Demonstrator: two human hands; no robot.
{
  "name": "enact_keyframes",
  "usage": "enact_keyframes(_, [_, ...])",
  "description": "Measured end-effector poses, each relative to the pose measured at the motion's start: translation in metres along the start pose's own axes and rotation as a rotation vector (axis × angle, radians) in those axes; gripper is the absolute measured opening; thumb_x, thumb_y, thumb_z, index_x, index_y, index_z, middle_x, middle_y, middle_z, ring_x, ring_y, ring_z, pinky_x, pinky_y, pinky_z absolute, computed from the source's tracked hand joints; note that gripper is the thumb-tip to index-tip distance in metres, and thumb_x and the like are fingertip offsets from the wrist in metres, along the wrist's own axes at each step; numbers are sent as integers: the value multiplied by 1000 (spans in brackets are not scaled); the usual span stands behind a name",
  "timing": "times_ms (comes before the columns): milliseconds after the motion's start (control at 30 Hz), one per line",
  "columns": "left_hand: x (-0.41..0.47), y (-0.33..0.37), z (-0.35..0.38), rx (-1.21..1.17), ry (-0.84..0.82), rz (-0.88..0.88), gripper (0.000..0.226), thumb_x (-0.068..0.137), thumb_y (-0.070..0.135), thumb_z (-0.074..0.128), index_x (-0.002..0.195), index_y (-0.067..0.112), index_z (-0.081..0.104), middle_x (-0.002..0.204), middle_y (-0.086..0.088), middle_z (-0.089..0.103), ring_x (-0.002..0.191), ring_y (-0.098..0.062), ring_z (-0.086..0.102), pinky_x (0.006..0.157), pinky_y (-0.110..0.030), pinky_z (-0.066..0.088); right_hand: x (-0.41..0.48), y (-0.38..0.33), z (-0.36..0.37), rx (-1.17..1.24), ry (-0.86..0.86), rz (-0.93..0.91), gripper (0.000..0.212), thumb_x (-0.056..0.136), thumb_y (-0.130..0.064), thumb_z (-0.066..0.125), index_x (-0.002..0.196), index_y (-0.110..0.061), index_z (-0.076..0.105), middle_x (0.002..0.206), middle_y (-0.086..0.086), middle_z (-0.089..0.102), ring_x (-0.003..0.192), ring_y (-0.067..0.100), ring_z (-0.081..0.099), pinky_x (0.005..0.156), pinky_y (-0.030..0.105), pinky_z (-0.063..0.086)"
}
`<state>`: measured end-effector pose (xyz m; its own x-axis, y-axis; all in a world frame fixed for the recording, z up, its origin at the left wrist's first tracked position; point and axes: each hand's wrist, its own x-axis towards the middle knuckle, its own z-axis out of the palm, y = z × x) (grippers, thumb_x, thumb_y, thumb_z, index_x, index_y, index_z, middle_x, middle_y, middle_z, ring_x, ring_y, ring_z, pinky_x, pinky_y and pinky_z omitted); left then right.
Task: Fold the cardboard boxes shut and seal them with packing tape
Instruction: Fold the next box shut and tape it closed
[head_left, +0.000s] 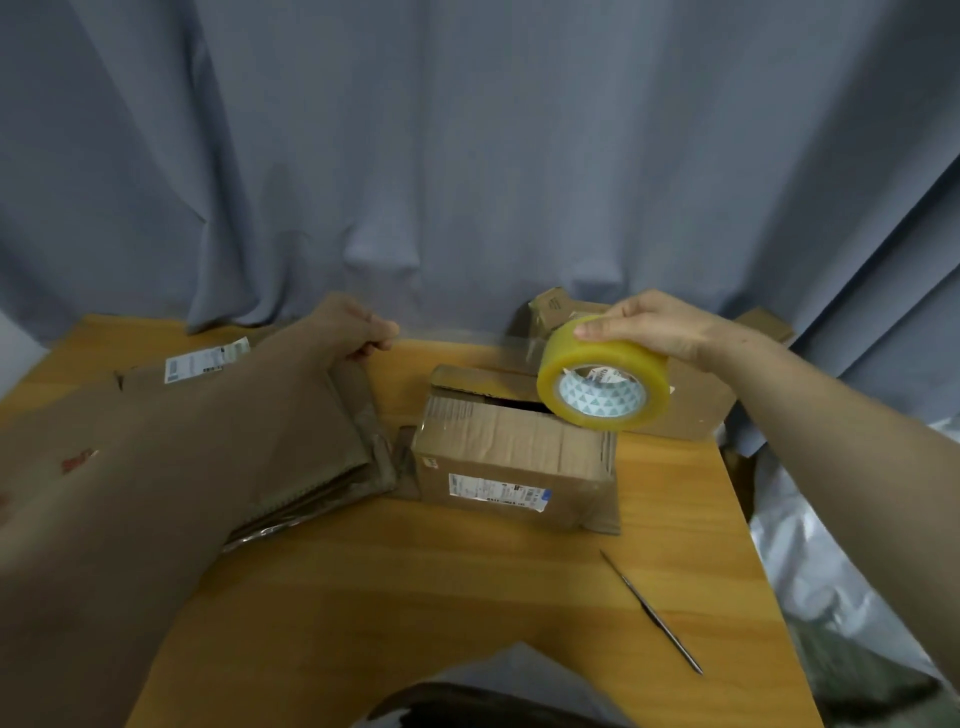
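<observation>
While the cardboard box (514, 457) sits mid-worktop (415, 597) with a dark gap showing between its top flaps, a clear strip of tape (467, 340) hangs stretched in the air above and behind it, not touching the cardboard. The risk, as I judge it, is that the unsupported strip sags, twists or sticks to itself, or lands on flaps not pressed flat, leaving a loose seal. The left hand (358, 327) pinches the strip's free end between curled fingers (379, 338); the right hand (654, 327) grips the tape roll (602, 387) from above, just over the box's far right corner. Beside the box on the left lies flattened cardboard (291, 431), behind it an open box (696, 395), and nearer the right edge a thin metal tool (652, 613).
</observation>
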<state>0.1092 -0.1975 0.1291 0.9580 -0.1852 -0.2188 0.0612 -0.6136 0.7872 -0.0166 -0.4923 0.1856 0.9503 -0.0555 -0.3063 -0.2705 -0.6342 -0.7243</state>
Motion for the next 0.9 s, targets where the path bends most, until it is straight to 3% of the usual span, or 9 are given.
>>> enact_keyframes(100, [4,-12,3,26,14,-71,28,84,8,70,59,3,59,29,7,46,26,-2,40,34,-11,37,13,-7,11,-88,41,27,51,74,-54,69,87,-5,74,81,6,74,70,15,69,70,30,55])
enact_keyframes(200, [7,-27,3,25,6,-111,27,84,9,70,60,3,60,31,6,47,31,-6,43,35,-14,38,25,-14,27,-220,35,56,52,75,-58,68,88,-8,74,90,7,72,80,18,67,80,37,55])
enact_keyframes(367, [14,-42,3,71,-6,-120,31,86,12,69,58,6,59,46,-6,49,41,-14,44,34,-15,36,41,-27,47,-415,22,107,52,79,-59,64,92,-9,69,86,4,64,70,14,58,63,29,47])
enact_keyframes(567, [20,-51,5,157,-72,-137,29,88,13,66,61,6,59,57,-9,49,51,-16,43,38,-14,37,60,-30,68,-523,-31,150,52,78,-61,61,103,-16,61,97,4,58,88,22,57,71,30,43])
enact_keyframes(667, [24,-58,9,180,-87,-156,31,89,12,65,60,6,58,56,-9,49,50,-16,43,44,-20,40,67,-29,74,-535,-35,168,46,78,-60,62,95,-18,58,97,4,57,90,23,57,73,31,44])
enact_keyframes(767, [28,-64,13,191,-94,-162,32,89,10,65,58,6,56,57,-8,50,49,-16,44,40,-18,40,72,-31,79,-583,-38,176,45,80,-60,60,93,-17,56,95,3,55,88,23,53,72,31,40])
enact_keyframes(900, [34,-72,17,180,-115,-195,34,89,12,65,57,6,56,59,-8,49,52,-17,45,48,-23,42,76,-37,86,-642,-35,195,56,81,-62,58,112,-15,60,99,2,53,91,23,52,75,33,42])
